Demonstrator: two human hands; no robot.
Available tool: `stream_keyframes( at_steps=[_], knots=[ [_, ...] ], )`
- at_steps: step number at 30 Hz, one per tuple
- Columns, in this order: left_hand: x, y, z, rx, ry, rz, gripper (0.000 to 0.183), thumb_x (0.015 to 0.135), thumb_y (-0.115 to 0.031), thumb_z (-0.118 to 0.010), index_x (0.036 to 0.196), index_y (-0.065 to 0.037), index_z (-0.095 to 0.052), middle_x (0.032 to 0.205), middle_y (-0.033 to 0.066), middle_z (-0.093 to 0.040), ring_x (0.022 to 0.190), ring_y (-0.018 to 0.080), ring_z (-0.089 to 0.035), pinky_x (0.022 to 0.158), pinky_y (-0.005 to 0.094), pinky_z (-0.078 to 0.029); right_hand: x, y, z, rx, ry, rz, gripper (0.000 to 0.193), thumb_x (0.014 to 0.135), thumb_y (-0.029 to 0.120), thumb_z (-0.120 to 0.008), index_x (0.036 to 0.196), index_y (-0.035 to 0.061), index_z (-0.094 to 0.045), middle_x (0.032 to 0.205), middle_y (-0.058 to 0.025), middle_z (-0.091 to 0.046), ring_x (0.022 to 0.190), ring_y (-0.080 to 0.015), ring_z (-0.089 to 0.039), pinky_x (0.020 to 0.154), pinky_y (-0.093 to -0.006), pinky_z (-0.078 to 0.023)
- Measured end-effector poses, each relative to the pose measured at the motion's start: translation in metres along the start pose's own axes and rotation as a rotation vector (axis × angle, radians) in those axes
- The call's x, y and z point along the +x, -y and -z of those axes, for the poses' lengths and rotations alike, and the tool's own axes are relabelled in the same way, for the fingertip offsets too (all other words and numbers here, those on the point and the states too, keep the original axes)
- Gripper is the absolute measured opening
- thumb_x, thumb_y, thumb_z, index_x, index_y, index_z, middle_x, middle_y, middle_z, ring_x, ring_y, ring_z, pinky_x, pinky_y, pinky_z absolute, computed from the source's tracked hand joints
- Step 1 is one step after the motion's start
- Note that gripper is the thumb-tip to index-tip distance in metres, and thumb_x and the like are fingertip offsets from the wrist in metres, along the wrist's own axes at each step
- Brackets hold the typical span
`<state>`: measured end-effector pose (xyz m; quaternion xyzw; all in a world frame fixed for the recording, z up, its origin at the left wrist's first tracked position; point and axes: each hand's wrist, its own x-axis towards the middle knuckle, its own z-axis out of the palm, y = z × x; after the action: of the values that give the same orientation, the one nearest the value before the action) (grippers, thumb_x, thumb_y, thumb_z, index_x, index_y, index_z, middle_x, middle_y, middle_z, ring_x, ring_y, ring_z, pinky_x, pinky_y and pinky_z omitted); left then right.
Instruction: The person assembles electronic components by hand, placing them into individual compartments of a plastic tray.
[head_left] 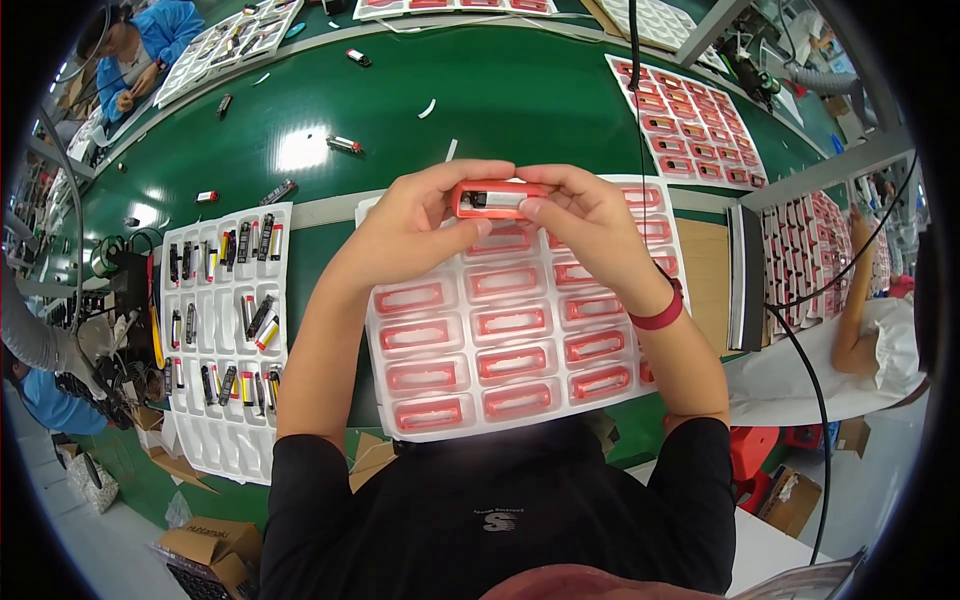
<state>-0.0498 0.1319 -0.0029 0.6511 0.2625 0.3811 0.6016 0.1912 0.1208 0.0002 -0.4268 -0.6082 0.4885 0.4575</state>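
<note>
Between my two hands, above a white tray, is a small red plastic housing (465, 202) with a silver cell and a black part (492, 199) seated in its opening. My left hand (425, 222) grips its left end with thumb and fingers. On the right end, my right hand (592, 222) closes too, its thumb pressing the lower edge near the cell. A red band (658, 318) circles my right wrist. Below lies the white tray (410, 434), its pockets filled with rows of red frames (511, 320) that look open in the middle.
To the left stands a white tray (225, 462) of loose cells and black parts. Several cells (345, 145) lie on the green belt (400, 80). A filled tray (690, 125) sits at the back right. Co-workers (150, 50) are at the left and right; a cable (815, 390) hangs at right.
</note>
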Motion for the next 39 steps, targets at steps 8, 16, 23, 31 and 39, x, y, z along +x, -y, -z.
stream_keyframes(
  at_steps=[8, 16, 23, 31, 39],
  knots=[
    [-0.001, -0.012, -0.014, 0.491, -0.152, -0.084, 0.037, 0.099, -0.005, -0.061, 0.136, -0.001, -0.061, 0.119, 0.0141, -0.069, 0.104, 0.0236, -0.068, 0.086, 0.0340, -0.055, -0.004, -0.013, 0.008, -0.212, 0.045, 0.277, 0.034, 0.094, -0.004, -0.069, 0.128, -0.0045, -0.065, 0.117, -0.0126, -0.069, 0.103, -0.0175, -0.070, 0.085, -0.0278, -0.058],
    [-0.002, -0.001, -0.013, 0.643, -0.248, -0.206, 0.034, 0.094, 0.003, -0.057, 0.127, -0.001, -0.064, 0.117, 0.0153, -0.068, 0.101, 0.0296, -0.069, 0.085, 0.0361, -0.056, 0.002, -0.014, -0.011, -0.578, -0.084, 0.566, 0.028, 0.088, -0.006, -0.068, 0.116, -0.0040, -0.067, 0.110, -0.0165, -0.070, 0.091, -0.0248, -0.072, 0.079, -0.0314, -0.059],
    [0.002, 0.005, 0.007, 0.257, -0.342, -0.091, 0.035, 0.095, 0.002, -0.058, 0.130, -0.001, -0.064, 0.121, 0.0121, -0.065, 0.106, 0.0209, -0.067, 0.091, 0.0336, -0.055, 0.023, -0.016, -0.028, -0.199, -0.066, 0.387, 0.027, 0.091, -0.005, -0.067, 0.118, -0.0033, -0.066, 0.110, -0.0113, -0.069, 0.098, -0.0205, -0.071, 0.086, -0.0296, -0.057],
    [-0.006, -0.008, 0.009, 0.150, -0.265, -0.214, 0.045, 0.097, 0.002, -0.061, 0.142, -0.001, -0.055, 0.125, 0.0086, -0.062, 0.112, 0.0156, -0.063, 0.096, 0.0313, -0.052, 0.018, 0.005, -0.021, 0.268, 0.133, 0.026, 0.031, 0.096, -0.004, -0.067, 0.127, -0.0028, -0.064, 0.116, -0.0092, -0.068, 0.106, -0.0164, -0.069, 0.092, -0.0296, -0.056],
    [-0.011, -0.003, 0.017, -0.095, -0.014, -0.227, 0.055, 0.094, -0.001, -0.071, 0.146, -0.002, -0.054, 0.112, 0.0074, -0.069, 0.105, 0.0135, -0.065, 0.096, 0.0300, -0.052, -0.002, 0.015, -0.009, 0.582, 0.328, -0.017, 0.035, 0.092, -0.004, -0.073, 0.126, -0.0029, -0.063, 0.120, -0.0119, -0.068, 0.109, -0.0179, -0.069, 0.089, -0.0316, -0.060]
  ],
)
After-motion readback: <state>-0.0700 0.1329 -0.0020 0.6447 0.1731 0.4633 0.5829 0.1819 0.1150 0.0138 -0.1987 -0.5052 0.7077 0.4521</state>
